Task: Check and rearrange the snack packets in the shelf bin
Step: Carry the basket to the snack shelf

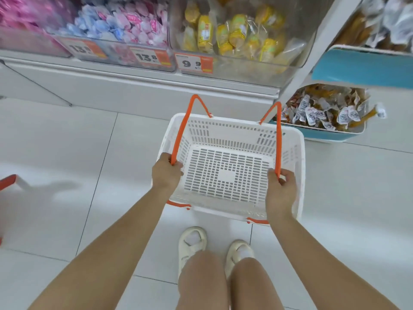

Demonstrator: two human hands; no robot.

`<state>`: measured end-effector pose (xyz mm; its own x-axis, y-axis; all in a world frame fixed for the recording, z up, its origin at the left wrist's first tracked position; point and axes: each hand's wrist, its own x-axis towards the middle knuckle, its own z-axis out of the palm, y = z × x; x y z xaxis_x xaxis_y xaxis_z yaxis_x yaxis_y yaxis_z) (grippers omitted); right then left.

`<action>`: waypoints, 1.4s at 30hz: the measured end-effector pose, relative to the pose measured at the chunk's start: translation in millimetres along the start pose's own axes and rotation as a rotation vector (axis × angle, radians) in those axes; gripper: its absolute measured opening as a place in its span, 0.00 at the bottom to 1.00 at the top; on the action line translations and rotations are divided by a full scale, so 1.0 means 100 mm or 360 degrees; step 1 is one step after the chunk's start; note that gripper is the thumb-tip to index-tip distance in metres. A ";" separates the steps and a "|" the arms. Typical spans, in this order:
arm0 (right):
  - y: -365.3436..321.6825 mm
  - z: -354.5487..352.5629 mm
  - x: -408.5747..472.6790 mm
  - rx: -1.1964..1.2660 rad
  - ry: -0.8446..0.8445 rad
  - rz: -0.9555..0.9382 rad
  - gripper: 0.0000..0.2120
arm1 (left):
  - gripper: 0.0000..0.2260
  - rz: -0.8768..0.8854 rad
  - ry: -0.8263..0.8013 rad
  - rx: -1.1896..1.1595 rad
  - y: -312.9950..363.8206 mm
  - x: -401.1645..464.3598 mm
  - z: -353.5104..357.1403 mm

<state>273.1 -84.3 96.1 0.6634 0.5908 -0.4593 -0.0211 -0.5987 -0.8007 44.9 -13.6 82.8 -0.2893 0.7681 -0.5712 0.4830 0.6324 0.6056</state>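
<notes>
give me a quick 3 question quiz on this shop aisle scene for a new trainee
1. True or false: the white basket already holds snack packets.
2. Which does the left hand grip? A) a price tag B) an orange basket handle C) a yellow packet
3. Fill in: the bin with the price tag reading 9.9 holds ____ packets.

Key
1. False; its slotted floor shows bare.
2. B; the right hand grips the other orange handle.
3. Yellow.
</notes>
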 end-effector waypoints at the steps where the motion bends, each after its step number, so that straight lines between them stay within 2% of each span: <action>1: -0.17 0.01 -0.16 -0.0005 -0.0046 -0.0022 0.04 | 0.08 -0.0043 -0.0052 -0.0021 0.09 -0.17 -0.13; 4: -0.68 -0.01 -0.65 -0.0133 -0.0264 -0.0100 0.02 | 0.01 -0.0236 -0.0181 -0.0085 0.23 -0.65 -0.72; 8: -1.13 -0.08 -1.18 -0.0396 -0.0552 -0.0224 0.04 | 0.06 -0.0458 -0.0247 -0.0130 0.21 -1.15 -1.46; 11: -1.50 0.08 -1.62 -0.0665 -0.0860 -0.0309 0.06 | 0.03 -0.0573 -0.0489 -0.0189 0.06 -1.45 -2.07; 14: -1.74 0.45 -2.15 -0.1056 -0.1166 -0.0489 0.06 | 0.13 -0.0634 -0.0643 -0.0301 -0.20 -1.71 -2.62; 15: -1.80 0.60 -2.35 -0.1132 -0.1248 -0.0541 0.06 | 0.13 -0.0633 -0.0622 -0.0360 -0.33 -1.80 -2.80; 18: -1.92 1.09 -3.00 -0.1273 -0.1469 -0.0641 0.05 | 0.05 -0.0680 -0.0478 -0.0632 -0.78 -2.02 -3.30; 19: -1.95 1.24 -3.22 -0.1322 -0.1533 -0.0676 0.04 | 0.09 -0.0715 -0.0396 -0.0737 -0.94 -2.08 -3.47; 21: -1.98 1.52 -3.66 -0.1422 -0.1644 -0.0767 0.09 | 0.13 -0.0865 -0.0206 -0.1037 -1.27 -2.22 -3.80; 24: -2.00 1.94 -4.28 -0.1521 -0.1802 -0.0902 0.16 | 0.07 -0.0989 -0.0094 -0.1462 -1.68 -2.39 -4.21; 26: -1.96 2.27 -4.64 -0.1599 -0.1954 -0.0979 0.15 | 0.07 -0.0995 -0.0033 -0.1608 -1.93 -2.49 -4.45; 29: -1.89 2.75 -5.18 -0.1628 -0.2212 -0.1123 0.07 | 0.09 -0.0998 0.0197 -0.1830 -2.26 -2.56 -4.86; 35: -1.85 3.85 -6.17 -0.1864 -0.2621 -0.1413 0.11 | 0.06 -0.1089 0.0588 -0.2097 -2.88 -2.71 -5.49; 42: -1.62 5.05 -7.34 -0.2498 -0.2784 -0.2142 0.12 | 0.06 -0.1438 0.1066 -0.2429 -3.64 -3.14 -5.63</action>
<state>-587.6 -147.9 368.5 -0.8017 -0.0161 -0.5976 0.3386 0.8116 -0.4761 -505.1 -428.6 353.7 -0.4128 -0.1289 -0.9016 -0.9108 0.0602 0.4084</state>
